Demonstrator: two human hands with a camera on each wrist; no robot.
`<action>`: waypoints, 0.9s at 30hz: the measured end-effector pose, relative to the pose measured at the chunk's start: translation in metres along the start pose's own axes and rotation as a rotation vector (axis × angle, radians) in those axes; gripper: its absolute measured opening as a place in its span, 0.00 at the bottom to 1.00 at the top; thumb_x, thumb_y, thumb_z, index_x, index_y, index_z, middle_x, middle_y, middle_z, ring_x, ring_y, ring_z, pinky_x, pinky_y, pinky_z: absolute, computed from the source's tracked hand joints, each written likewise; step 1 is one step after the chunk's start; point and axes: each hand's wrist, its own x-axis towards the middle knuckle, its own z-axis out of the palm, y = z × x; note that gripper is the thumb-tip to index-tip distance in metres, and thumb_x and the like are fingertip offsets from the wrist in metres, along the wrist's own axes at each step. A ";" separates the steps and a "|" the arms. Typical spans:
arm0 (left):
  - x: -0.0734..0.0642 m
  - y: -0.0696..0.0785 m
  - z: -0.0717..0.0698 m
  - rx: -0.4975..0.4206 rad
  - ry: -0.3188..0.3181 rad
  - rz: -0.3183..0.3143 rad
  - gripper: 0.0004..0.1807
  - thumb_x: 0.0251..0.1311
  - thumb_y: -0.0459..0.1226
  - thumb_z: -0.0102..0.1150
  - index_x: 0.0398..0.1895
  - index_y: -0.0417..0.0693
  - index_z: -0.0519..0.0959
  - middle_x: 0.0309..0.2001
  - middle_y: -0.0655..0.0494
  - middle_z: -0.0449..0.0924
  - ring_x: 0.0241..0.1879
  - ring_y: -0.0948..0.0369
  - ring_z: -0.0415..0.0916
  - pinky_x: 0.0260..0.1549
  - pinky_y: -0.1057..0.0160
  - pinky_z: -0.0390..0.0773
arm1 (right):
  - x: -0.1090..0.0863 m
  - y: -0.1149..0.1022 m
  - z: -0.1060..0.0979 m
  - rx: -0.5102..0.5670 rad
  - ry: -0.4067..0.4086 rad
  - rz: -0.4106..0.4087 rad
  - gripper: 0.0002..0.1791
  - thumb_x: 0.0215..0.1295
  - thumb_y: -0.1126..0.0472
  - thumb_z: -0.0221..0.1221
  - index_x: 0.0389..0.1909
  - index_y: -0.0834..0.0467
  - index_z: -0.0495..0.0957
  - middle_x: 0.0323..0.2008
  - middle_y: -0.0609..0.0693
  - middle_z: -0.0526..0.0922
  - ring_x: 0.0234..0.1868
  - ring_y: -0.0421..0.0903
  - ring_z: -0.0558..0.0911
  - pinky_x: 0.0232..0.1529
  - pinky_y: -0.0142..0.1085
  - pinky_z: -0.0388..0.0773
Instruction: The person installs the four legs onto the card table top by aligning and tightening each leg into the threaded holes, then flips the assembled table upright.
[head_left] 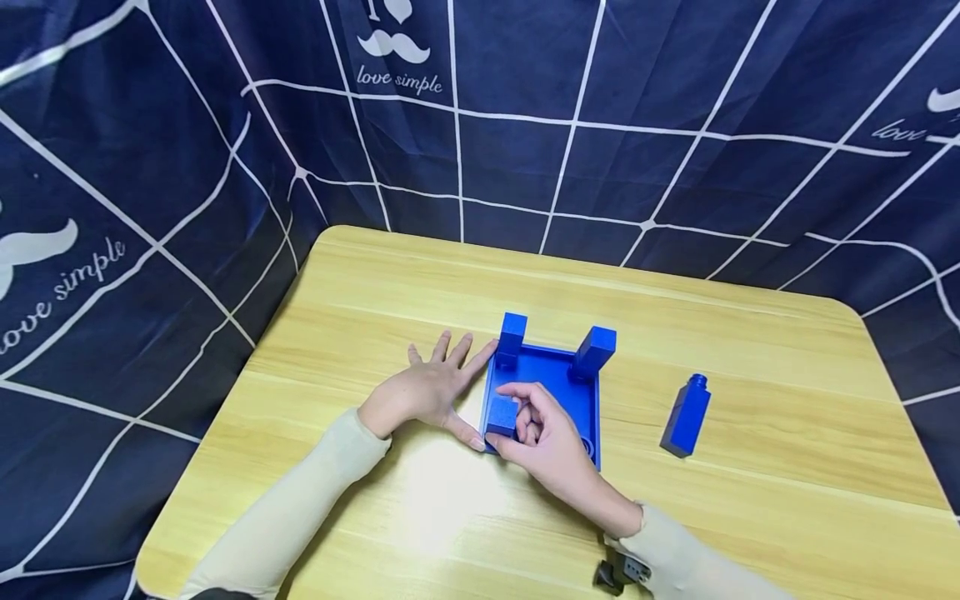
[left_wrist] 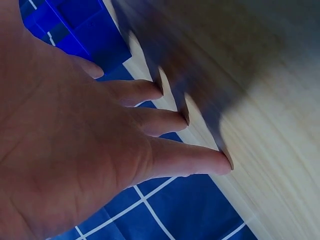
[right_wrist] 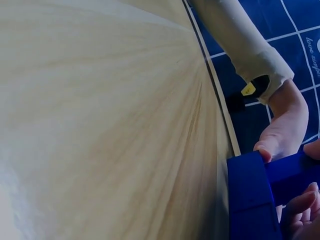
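Wood-grain table (head_left: 795,408); navy cloth (head_left: 517,158) behind, white-gridded, lettered.

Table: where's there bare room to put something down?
The table is bare behind the tray, toward the curtain; right of the loose post; and, more narrowly, between that post and the tray. Crowded: the tray, with three posts, one gripped by the right hand, and the left hand along its left side.

Shallow square blue tray (head_left: 555,368), upright rectangular blue posts (head_left: 596,352) and loose threaded blue post (head_left: 686,418): one solid colour. Rectangular wood-grained tabletop (head_left: 787,417): pale yellow, darker streaks. Navy fabric curtain (head_left: 517,50): white grid lines, moustaches, lettering. Fabric sleeves (head_left: 300,500): plain cream.
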 end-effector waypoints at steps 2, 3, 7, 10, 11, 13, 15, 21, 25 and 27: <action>0.000 0.000 0.000 0.004 -0.005 -0.001 0.85 0.42 0.78 0.75 0.90 0.66 0.26 0.88 0.37 0.28 0.84 0.31 0.25 0.66 0.12 0.41 | 0.001 0.000 -0.001 -0.011 0.000 -0.001 0.33 0.61 0.66 0.80 0.66 0.50 0.82 0.32 0.53 0.74 0.27 0.46 0.72 0.27 0.29 0.68; 0.000 0.000 0.000 0.004 -0.004 -0.002 0.85 0.42 0.78 0.75 0.90 0.66 0.26 0.88 0.37 0.28 0.84 0.32 0.25 0.66 0.12 0.41 | 0.001 -0.001 -0.001 -0.016 0.000 0.002 0.33 0.61 0.65 0.80 0.66 0.49 0.82 0.32 0.52 0.74 0.27 0.46 0.72 0.27 0.29 0.68; 0.000 0.001 -0.001 0.005 -0.008 -0.005 0.85 0.42 0.78 0.75 0.90 0.65 0.26 0.88 0.38 0.28 0.84 0.32 0.25 0.66 0.12 0.40 | 0.000 -0.002 -0.001 -0.036 0.008 0.021 0.32 0.61 0.62 0.81 0.66 0.45 0.84 0.32 0.51 0.72 0.25 0.43 0.71 0.26 0.30 0.66; 0.000 0.002 -0.001 0.008 -0.009 -0.010 0.85 0.43 0.78 0.75 0.90 0.65 0.26 0.88 0.38 0.28 0.84 0.32 0.25 0.66 0.12 0.41 | -0.001 -0.003 -0.001 -0.044 0.014 0.036 0.31 0.62 0.61 0.81 0.66 0.44 0.84 0.32 0.51 0.71 0.24 0.42 0.70 0.24 0.30 0.65; 0.000 0.002 -0.001 0.007 -0.009 -0.012 0.85 0.42 0.78 0.75 0.90 0.65 0.26 0.88 0.38 0.29 0.84 0.32 0.25 0.67 0.12 0.41 | -0.001 -0.003 -0.001 -0.047 0.018 0.039 0.31 0.62 0.61 0.81 0.65 0.44 0.84 0.32 0.51 0.71 0.24 0.42 0.70 0.24 0.30 0.65; 0.001 0.002 -0.001 0.012 -0.011 -0.017 0.85 0.42 0.78 0.75 0.90 0.65 0.26 0.88 0.37 0.29 0.84 0.32 0.26 0.67 0.12 0.42 | -0.001 -0.003 -0.001 -0.054 0.021 0.034 0.28 0.61 0.61 0.82 0.61 0.45 0.86 0.32 0.50 0.72 0.24 0.42 0.70 0.25 0.30 0.65; 0.002 0.003 -0.001 0.019 -0.010 -0.021 0.85 0.41 0.78 0.75 0.90 0.65 0.26 0.88 0.36 0.30 0.84 0.31 0.28 0.66 0.12 0.44 | -0.001 -0.003 -0.001 -0.061 0.024 0.023 0.24 0.60 0.61 0.82 0.56 0.45 0.87 0.32 0.49 0.72 0.25 0.41 0.70 0.26 0.30 0.66; 0.002 0.006 -0.007 0.012 -0.033 -0.030 0.87 0.41 0.77 0.77 0.90 0.65 0.25 0.87 0.33 0.28 0.84 0.30 0.28 0.65 0.12 0.46 | 0.000 -0.001 -0.003 -0.051 0.025 -0.002 0.19 0.61 0.61 0.82 0.50 0.47 0.87 0.33 0.50 0.72 0.26 0.42 0.70 0.27 0.30 0.65; 0.002 0.008 -0.008 0.008 -0.046 -0.039 0.86 0.41 0.77 0.77 0.90 0.65 0.24 0.87 0.33 0.27 0.84 0.31 0.26 0.66 0.12 0.45 | 0.000 0.000 -0.003 -0.035 0.019 -0.010 0.18 0.62 0.61 0.81 0.50 0.50 0.86 0.33 0.52 0.72 0.27 0.43 0.71 0.28 0.30 0.67; 0.003 0.008 -0.008 0.007 -0.052 -0.043 0.87 0.41 0.77 0.77 0.90 0.65 0.24 0.87 0.33 0.26 0.83 0.31 0.25 0.66 0.12 0.44 | 0.001 0.001 -0.004 -0.022 0.010 -0.007 0.19 0.62 0.62 0.81 0.51 0.51 0.86 0.33 0.53 0.73 0.27 0.43 0.72 0.29 0.29 0.68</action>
